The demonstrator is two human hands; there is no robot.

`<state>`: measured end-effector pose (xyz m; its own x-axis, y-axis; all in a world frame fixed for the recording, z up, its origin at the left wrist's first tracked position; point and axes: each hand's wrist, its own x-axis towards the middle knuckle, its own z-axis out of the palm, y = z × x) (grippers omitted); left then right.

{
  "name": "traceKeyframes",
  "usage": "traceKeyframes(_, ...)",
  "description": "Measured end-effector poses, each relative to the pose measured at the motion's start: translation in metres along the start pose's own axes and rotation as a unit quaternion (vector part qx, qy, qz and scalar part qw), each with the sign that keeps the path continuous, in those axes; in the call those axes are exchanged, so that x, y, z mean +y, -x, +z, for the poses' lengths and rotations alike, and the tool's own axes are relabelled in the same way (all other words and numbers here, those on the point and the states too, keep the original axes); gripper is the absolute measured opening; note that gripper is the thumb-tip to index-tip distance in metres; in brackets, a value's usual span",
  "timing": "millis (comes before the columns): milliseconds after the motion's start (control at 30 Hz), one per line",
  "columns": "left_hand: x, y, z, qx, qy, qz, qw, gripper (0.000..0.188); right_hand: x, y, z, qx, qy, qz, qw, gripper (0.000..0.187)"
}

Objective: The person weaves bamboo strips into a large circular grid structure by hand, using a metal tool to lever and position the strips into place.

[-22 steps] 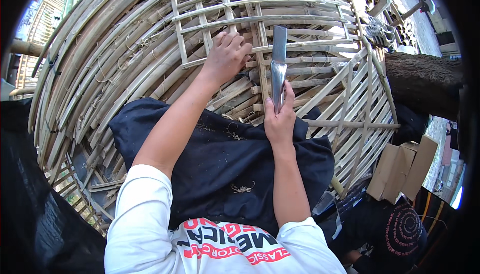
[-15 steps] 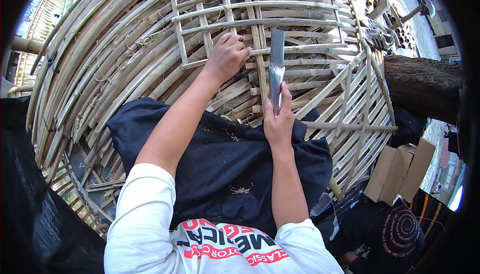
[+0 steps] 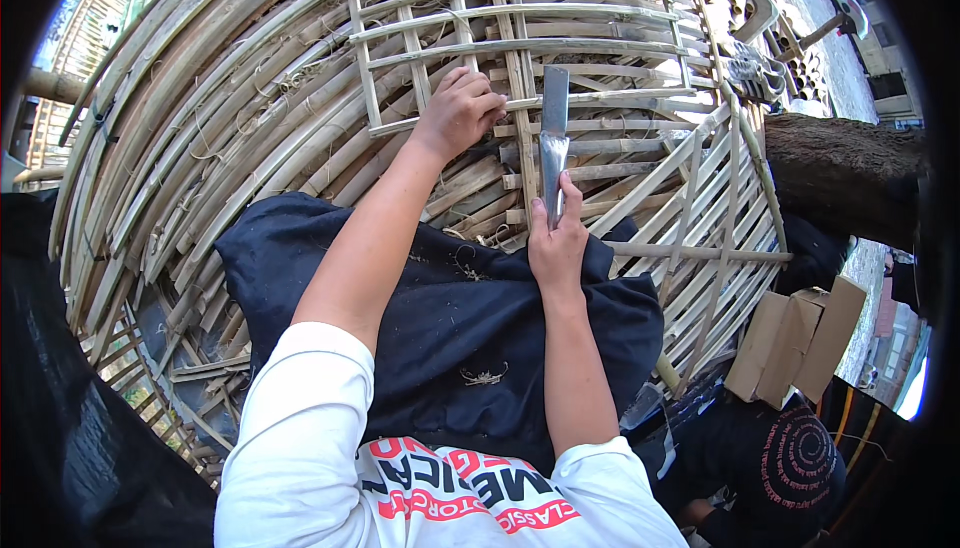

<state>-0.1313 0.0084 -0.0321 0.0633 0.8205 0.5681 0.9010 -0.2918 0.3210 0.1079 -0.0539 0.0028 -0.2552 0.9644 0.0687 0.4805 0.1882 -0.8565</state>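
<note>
bamboo lattice [image 3: 600, 45] lies ahead, over curved bamboo strips [image 3: 230, 78]. left hand [image 3: 463, 108] curled at lower slat [image 3: 620, 96]; cannot tell whether clamped. right hand [image 3: 558, 233] clasped round metal tool [image 3: 552, 158], blade [image 3: 556, 93] pointing away. advisable: steady slat, keep left hand clear of blade.

**A metal tool [image 3: 554, 148] at a bamboo lattice [image 3: 545, 45]**

The bamboo lattice is pale, made of long thin slats which cross with shorter ones, leaving open gaps. I have it spread before me, long slats running from left to right. The metal tool is grey, with a flat blade and a shiny rounded lower part. I hold it, blade pointing away from me, crossing over the lattice's nearest slat; whether they touch, I cannot tell.
</note>
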Motion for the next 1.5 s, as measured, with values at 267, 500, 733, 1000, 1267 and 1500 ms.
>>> traceKeyframes(267,0.016,-0.015,-0.011,-0.127,0.017,-0.073,0.989,0.034,0.007,0.000,0.001,0.006,0.026,-0.029,0.999,0.046)
traceKeyframes(500,0.023,-0.016,-0.012,-0.178,-0.076,-0.065,0.979,0.054,0.005,-0.001,0.001,-0.013,0.029,0.006,0.999,0.044)
traceKeyframes(733,0.018,-0.011,0.010,-0.148,-0.132,0.003,0.980,0.053,0.003,-0.001,0.003,-0.016,0.019,0.009,1.000,0.044)
traceKeyframes(1000,0.011,-0.011,0.017,-0.109,-0.151,0.013,0.982,0.045,0.004,0.000,0.002,-0.006,0.021,-0.013,1.000,0.044)
traceKeyframes(1267,0.013,-0.012,0.017,-0.116,-0.160,0.000,0.980,0.043,-0.001,0.001,-0.001,0.021,0.005,-0.041,0.999,0.045)
traceKeyframes(1500,0.011,-0.011,0.019,-0.112,-0.137,-0.006,0.984,0.044,-0.004,0.006,-0.005,-0.021,0.038,-0.011,0.999,0.045)
